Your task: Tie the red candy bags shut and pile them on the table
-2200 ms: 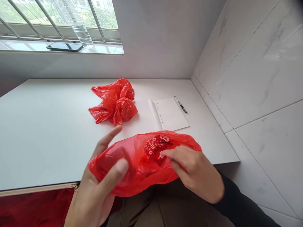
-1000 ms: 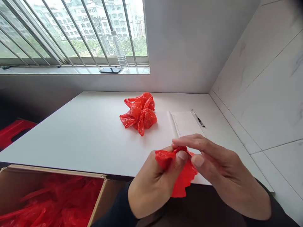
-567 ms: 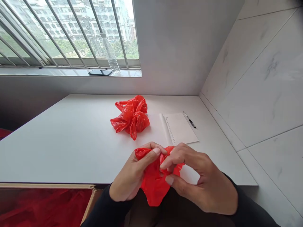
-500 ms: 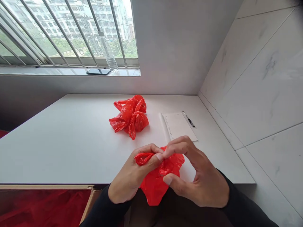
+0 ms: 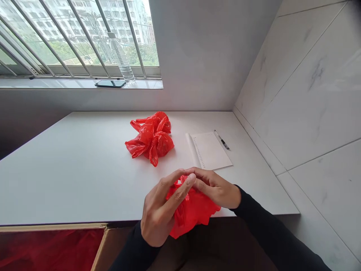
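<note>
A red plastic bag (image 5: 194, 212) hangs from my two hands at the table's front edge, its lower part below the tabletop. My left hand (image 5: 163, 207) is at the bag's left side, fingers and thumb closing toward its top. From the right, my right hand (image 5: 217, 186) grips the upper part of the bag, fingertips meeting those of the left. The fingertips partly hide the bag's top. Beyond them on the white table (image 5: 93, 162) lies a bunch of knotted red plastic bags (image 5: 152, 137).
An open notebook (image 5: 210, 150) and a black pen (image 5: 222, 140) lie at the right. A cardboard box (image 5: 98, 248) holding red material stands below the table at left. On the windowsill are a phone (image 5: 109, 83) and a clear bottle (image 5: 122, 60). A tiled wall (image 5: 318, 94) borders the right side.
My right hand has gone from spread fingers to gripping the bag's top. My left hand has turned more upright, and the bag has shifted its shape. The view has tilted slightly.
</note>
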{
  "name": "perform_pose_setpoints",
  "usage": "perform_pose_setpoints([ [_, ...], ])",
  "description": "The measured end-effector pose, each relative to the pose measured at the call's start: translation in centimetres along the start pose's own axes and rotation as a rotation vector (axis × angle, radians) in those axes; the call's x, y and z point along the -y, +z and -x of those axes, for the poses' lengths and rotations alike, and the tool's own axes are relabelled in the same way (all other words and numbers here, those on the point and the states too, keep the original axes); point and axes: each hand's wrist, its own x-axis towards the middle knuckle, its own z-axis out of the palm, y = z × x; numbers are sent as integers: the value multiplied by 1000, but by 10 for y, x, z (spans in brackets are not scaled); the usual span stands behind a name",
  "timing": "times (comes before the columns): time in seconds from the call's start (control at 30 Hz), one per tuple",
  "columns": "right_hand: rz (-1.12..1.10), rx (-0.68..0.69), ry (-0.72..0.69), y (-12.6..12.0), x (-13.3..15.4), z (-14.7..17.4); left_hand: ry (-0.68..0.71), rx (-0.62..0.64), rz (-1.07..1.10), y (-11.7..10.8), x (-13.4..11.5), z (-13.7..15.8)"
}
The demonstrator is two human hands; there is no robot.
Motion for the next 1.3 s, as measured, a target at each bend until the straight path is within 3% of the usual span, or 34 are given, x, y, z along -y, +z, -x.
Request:
perform_pose_setpoints([
  [0.2, -163, 1, 6, -1, -4, -1, -21, 47, -23, 1, 0, 6],
  [0.3, -170, 54, -14, 3, -4, -2, -46, 79, -76, 3, -4, 6],
  [0.37, -159, 19, -18, 5, -6, -3, -85, 126, -72, 3, -7, 5],
  [0.57, -153, -196, 62, 6, -10, 3, -102, 195, -63, 4, -19, 18],
  [0.8, -34, -616, 103, -25, -60, 27, -247, 230, -246, -12, -12, 91],
  [0.87, -62, -629, 139, -26, -72, 28, -294, 234, -247, -14, -10, 95],
  [0.97, -88, -674, 142, -10, -74, 26, -292, 246, -231, -3, -18, 79],
  [1.03, -1, -717, 124, 5, -69, 27, -252, 335, -242, 14, -26, 64],
  [1.13, 298, -751, 89, 25, -69, 34, -233, 506, -218, 42, -28, 56],
  [1.3, 736, -634, 181, 30, -94, 47, -266, 545, -317, 62, -25, 71],
])
